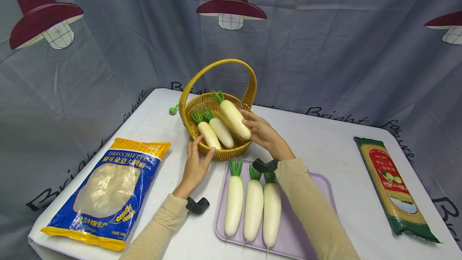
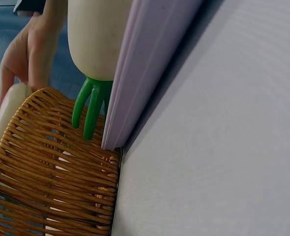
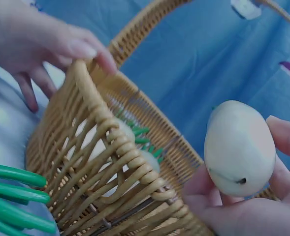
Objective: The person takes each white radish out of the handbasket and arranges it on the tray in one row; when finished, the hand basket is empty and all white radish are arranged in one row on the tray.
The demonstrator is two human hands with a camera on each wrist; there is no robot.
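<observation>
A white radish (image 1: 235,119) with green stem stubs is in my right hand (image 1: 266,133), tilted over the right side of a wicker basket (image 1: 225,155). Fingers and thumb hold it around its lower half, as the right wrist view shows, with its root end (image 3: 241,147) facing the camera. Inside the basket lie two more white radishes, one at the left (image 1: 209,135) and one beside it (image 1: 221,132). My left hand (image 1: 195,167) grips the basket's front-left rim; in the right wrist view its thumb and a finger (image 3: 105,59) reach over the edge.
In front of the basket, a lilac tray (image 1: 292,228) holds three white radishes (image 1: 254,210) side by side. A blue and yellow orecchiette bag (image 1: 104,193) lies at the left, a green-ended pasta pack (image 1: 393,187) at the right. A small green item (image 1: 173,110) sits behind, left of the basket.
</observation>
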